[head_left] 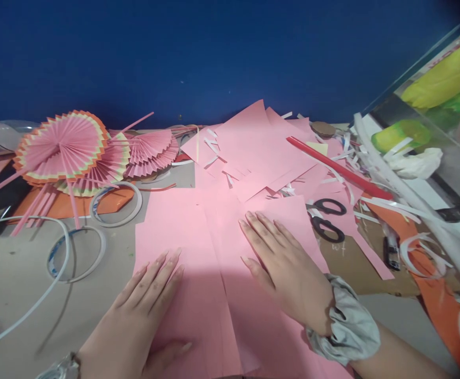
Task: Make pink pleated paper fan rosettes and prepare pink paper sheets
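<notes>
Pink paper (204, 279) covers the lower centre, under two flattened hands: the left hand (135, 308), lower left, and the right hand (289, 263), right of centre, both palm down, fingers straight and slightly parted, pinching nothing. One pair of scissors (342, 208) lies centre right, two tape rings (138, 209) centre left; upper right, a see-through container (447, 134) apparently holds yellow and green bundles (443, 76).

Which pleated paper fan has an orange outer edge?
The leftmost fan, the round one; the middle fan, partly behind it, is edged pale yellow, while the rightmost pleats look all pink.
</notes>
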Motion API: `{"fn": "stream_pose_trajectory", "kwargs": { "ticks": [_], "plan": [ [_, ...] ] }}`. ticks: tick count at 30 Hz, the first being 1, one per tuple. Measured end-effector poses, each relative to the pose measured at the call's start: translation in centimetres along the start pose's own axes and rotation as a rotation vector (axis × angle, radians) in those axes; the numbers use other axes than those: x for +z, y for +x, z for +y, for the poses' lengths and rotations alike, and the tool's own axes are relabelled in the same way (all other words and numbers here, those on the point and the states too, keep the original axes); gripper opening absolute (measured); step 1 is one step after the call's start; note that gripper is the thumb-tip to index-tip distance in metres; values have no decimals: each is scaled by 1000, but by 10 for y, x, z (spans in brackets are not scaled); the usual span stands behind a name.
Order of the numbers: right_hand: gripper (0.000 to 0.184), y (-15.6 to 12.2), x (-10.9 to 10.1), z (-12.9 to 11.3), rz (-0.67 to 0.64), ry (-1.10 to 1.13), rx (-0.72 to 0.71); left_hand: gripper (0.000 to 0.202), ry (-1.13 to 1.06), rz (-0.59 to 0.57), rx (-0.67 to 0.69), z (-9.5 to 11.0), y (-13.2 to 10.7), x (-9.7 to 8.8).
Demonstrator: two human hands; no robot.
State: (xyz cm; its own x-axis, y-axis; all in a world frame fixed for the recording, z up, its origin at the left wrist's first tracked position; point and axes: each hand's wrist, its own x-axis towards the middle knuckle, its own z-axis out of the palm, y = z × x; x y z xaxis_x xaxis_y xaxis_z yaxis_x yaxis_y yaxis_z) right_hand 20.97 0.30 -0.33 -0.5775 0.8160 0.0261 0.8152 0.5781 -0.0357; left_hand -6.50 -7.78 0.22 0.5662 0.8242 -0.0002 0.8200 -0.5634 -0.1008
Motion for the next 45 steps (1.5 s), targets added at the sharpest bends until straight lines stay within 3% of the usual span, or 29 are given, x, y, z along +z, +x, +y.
{"fn": "stream_pose_trajectory", "kwargs": {
  "ticks": [45],
  "plan": [
    [56,0,-2,0,13,45,-3,86,-48,-1,8,-8,-4,-4]
  ]
}}
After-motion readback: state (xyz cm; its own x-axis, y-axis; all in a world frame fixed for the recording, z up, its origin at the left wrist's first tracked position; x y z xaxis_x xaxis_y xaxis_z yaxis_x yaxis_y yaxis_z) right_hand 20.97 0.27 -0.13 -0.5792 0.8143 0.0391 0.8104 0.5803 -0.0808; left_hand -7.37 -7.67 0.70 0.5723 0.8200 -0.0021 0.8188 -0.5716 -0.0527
